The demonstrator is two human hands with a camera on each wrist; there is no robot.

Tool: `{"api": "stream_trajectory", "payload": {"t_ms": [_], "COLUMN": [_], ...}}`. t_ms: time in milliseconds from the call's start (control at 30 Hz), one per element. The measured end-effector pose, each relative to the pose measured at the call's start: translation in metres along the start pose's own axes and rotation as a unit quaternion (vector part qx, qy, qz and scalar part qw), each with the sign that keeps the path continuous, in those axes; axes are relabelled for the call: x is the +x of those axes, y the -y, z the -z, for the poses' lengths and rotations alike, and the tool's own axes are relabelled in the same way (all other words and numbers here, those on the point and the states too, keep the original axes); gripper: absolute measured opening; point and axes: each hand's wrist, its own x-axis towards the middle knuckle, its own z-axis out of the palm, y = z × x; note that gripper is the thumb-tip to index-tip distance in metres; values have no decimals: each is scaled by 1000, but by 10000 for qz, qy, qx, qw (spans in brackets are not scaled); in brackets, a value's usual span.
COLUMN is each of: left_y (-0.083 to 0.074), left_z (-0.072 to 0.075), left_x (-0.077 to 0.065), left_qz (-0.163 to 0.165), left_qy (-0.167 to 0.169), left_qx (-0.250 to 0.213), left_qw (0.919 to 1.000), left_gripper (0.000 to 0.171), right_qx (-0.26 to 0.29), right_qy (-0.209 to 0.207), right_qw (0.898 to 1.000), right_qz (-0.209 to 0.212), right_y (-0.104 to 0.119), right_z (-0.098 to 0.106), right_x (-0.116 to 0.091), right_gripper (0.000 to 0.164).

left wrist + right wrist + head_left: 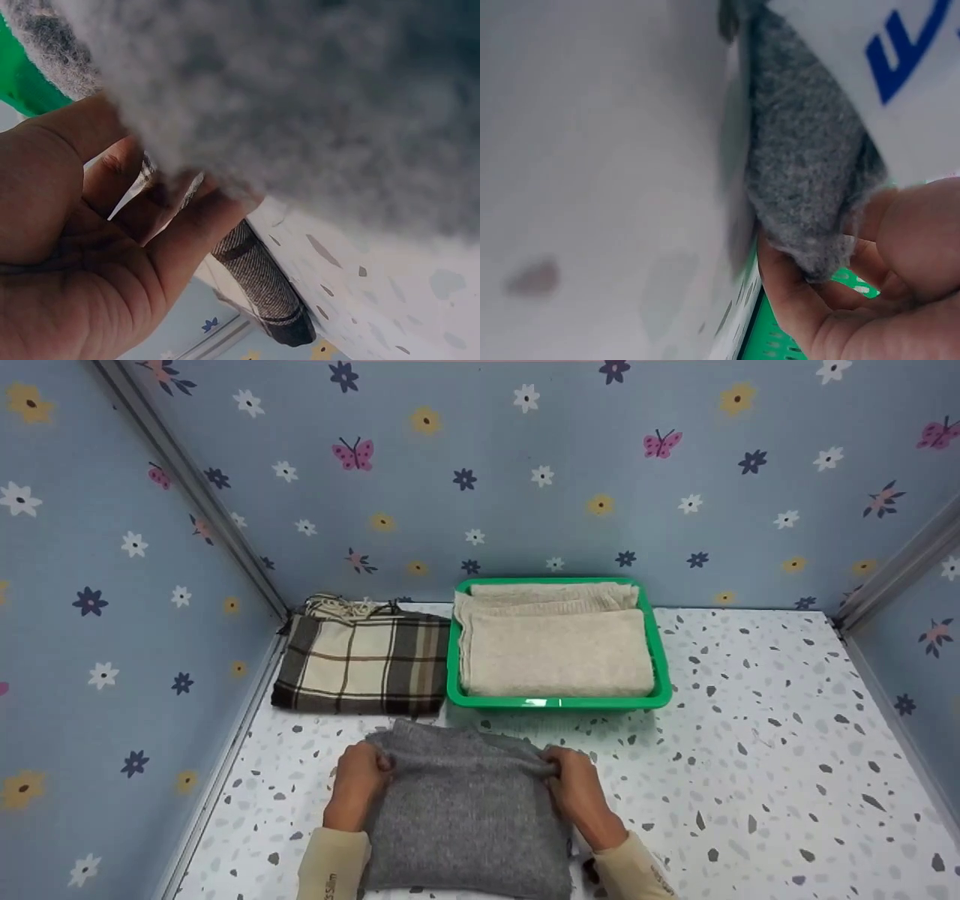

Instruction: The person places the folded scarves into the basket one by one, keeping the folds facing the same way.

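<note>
A grey woollen scarf, folded into a rough rectangle, lies on the speckled table in front of me. My left hand pinches its left edge near the far corner; in the left wrist view the fuzzy cloth runs between thumb and fingers. At the opposite side my right hand grips the right edge, and the right wrist view has a bunched corner of the grey scarf between its thumb and fingers. Along the far part a fold of cloth stretches between both hands.
Just beyond the grey scarf stands a green basket holding folded beige knit cloth. Left of it lies a folded plaid scarf with fringe. Blue flowered panels enclose the speckled table at back and sides. A white tag hangs near the right hand.
</note>
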Motion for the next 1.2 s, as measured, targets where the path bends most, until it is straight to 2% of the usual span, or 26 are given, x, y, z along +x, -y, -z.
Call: {"api": "stream_trajectory", "payload": {"t_ms": [200, 433, 600, 900, 1200], "left_y": [-4, -11, -16, -24, -33], "left_z": [-7, -13, -19, -26, -34], "left_x": [-1, -2, -1, -3, -3], "left_qz": [-180, -482, -465, -636, -512], "left_qy": [-70, -238, -290, -333, -282], "left_qx": [-9, -94, -134, -212, -400], "left_qw": [9998, 9985, 9984, 9972, 9975], "left_gripper": [60, 59, 58, 59, 55], "right_qx": [-124, -58, -32, -138, -98], "right_qy": [15, -99, -169, -179, -150], "right_qw": [9998, 9998, 9997, 9993, 9992], "right_qz": [-181, -155, -148, -292, -363], "right_y": [-4, -11, -14, -21, -29], "right_z": [6, 13, 18, 27, 37], "right_x": [-2, -3, -4, -5, -4], "right_gripper": [34, 37, 39, 38, 39]}}
